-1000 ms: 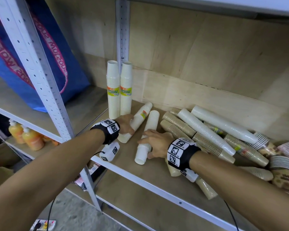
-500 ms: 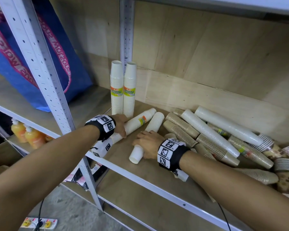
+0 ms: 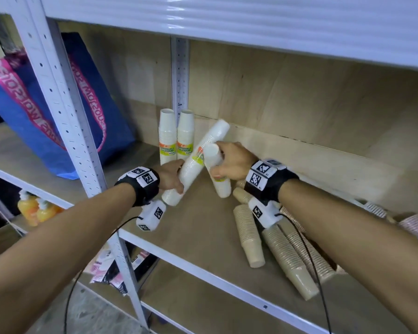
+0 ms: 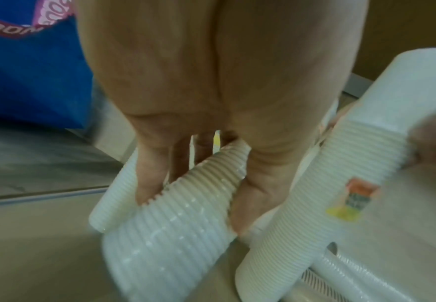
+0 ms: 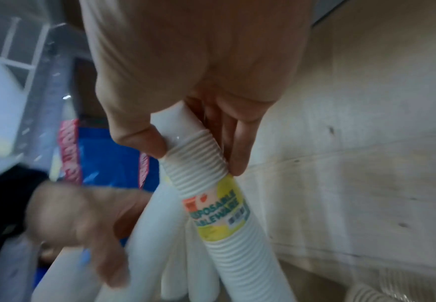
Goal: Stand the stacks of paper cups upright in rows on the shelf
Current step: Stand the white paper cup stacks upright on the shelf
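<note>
Two white cup stacks (image 3: 167, 138) (image 3: 185, 136) stand upright side by side at the shelf's back left corner. My left hand (image 3: 176, 178) grips a long white stack (image 3: 199, 157) near its lower end; the stack leans up and to the right, off the shelf board. My right hand (image 3: 217, 165) grips a second white stack (image 3: 221, 186) near its top, tilted, its bottom end low over the board. In the right wrist view thumb and fingers (image 5: 237, 147) wrap this labelled stack (image 5: 211, 183). In the left wrist view fingers (image 4: 147, 179) curl round the ribbed stack (image 4: 175, 220).
Several brown cup stacks (image 3: 249, 237) lie on the shelf board (image 3: 191, 237) under my right wrist, with patterned stacks further right. A perforated metal post (image 3: 65, 112) stands at the left, a blue bag (image 3: 34, 112) behind it. The upper shelf (image 3: 227, 20) hangs close overhead. Orange bottles (image 3: 34, 208) sit below.
Both white stacks lay flat on the board under my hands; now each hand has lifted its stack and tipped it toward upright, nearer the two standing stacks.
</note>
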The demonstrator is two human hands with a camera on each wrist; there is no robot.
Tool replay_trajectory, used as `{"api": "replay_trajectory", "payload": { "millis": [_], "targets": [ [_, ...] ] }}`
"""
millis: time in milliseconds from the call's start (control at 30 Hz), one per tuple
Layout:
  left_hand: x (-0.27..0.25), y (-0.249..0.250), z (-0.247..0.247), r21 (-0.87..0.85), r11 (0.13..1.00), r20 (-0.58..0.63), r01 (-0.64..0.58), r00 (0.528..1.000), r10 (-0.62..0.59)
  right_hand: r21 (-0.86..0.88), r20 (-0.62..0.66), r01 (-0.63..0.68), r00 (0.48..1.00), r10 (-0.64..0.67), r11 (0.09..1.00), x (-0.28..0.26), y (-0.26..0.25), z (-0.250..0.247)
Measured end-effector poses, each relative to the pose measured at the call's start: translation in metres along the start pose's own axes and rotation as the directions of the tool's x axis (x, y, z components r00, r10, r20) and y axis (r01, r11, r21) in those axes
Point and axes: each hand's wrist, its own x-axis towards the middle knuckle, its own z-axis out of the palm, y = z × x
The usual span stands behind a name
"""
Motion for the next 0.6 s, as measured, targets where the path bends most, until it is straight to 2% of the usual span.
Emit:
{"api": "replay_trajectory", "payload": {
  "millis": [167,300,600],
  "targets": [
    [0.004,0.008,0.009,-0.220,0.974,-0.098,-0.056,0.995,0.035,0.291,-0.137,-0.140,0.973,0.186,0.946,0.017,0.003,-0.027],
    [0.007,0.015,0.022,-0.303,0.949,-0.145,-0.083,0.989,0.040,0.444,-0.167,-0.204,0.938,0.304,0.872,0.025,0.005,-0.023],
    [0.014,0.017,0.047,-0.337,0.937,-0.156,-0.088,0.987,0.037,0.442,-0.156,-0.225,0.934,0.322,0.868,0.018,0.010,-0.006]
  ]
}}
